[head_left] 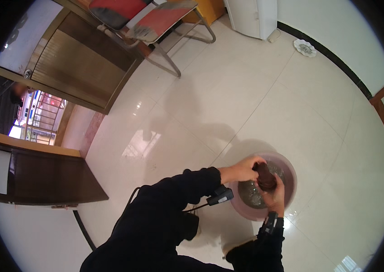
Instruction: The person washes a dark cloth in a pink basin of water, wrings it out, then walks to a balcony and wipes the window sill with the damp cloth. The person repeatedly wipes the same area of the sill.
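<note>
Both hands grip a dark reddish-brown item, which looks like a bunched wet cloth, though its kind is hard to make out. My left hand holds its upper left end. From below and to the right, my right hand wraps round its lower end. The item is above a pink plastic basin that stands on the tiled floor. Greyish, rippled water shows in the basin around my hands; part of it is hidden by them.
Small devices with straps or cable sit at my left wrist and right wrist. A red and grey metal-framed chair stands ahead. Beyond an open doorway are railings and a blurred person. A scalloped dish lies by the wall.
</note>
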The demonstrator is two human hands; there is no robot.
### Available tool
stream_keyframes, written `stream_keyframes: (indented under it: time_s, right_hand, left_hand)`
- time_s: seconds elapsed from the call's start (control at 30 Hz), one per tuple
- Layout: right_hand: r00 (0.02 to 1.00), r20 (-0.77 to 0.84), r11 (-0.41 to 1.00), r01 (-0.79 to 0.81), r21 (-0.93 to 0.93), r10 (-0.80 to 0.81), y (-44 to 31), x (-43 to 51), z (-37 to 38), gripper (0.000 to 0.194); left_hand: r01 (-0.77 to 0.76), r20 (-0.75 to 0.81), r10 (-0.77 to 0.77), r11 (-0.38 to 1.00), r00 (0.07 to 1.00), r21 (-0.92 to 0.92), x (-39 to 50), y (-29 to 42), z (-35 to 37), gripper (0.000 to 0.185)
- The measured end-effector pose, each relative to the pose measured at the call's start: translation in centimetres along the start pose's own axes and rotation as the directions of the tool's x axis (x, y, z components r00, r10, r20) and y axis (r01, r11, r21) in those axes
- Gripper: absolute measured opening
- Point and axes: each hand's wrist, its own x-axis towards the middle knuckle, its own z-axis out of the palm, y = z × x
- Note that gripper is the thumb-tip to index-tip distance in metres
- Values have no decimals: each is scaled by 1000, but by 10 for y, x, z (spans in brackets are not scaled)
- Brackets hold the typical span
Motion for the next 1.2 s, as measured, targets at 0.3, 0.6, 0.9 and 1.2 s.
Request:
stream_keyframes:
  time_s: [0.3,0.6,0.9,1.2]
  right_hand:
    - [957,180,958,-185,-220,226,73,-135,91,46]
    - [743,-316,438,-623,-648,590,80,-301,174,37]
    - [929,-195,418,-320,-850,314,24,-337,352,29]
    - [979,203,-109,204,-973,22,69,-312,548,34]
  left_hand:
    - [147,-633,-301,947,713,-284,-197,42,57,39]
    - [402,-401,-475,879,783,-255,-369,84,120,48]
    - [132,-443,-150,989,884,-72,-484,250,79,48]
    - [-114,-672,108,993,733,35,-662,326,-24,41]
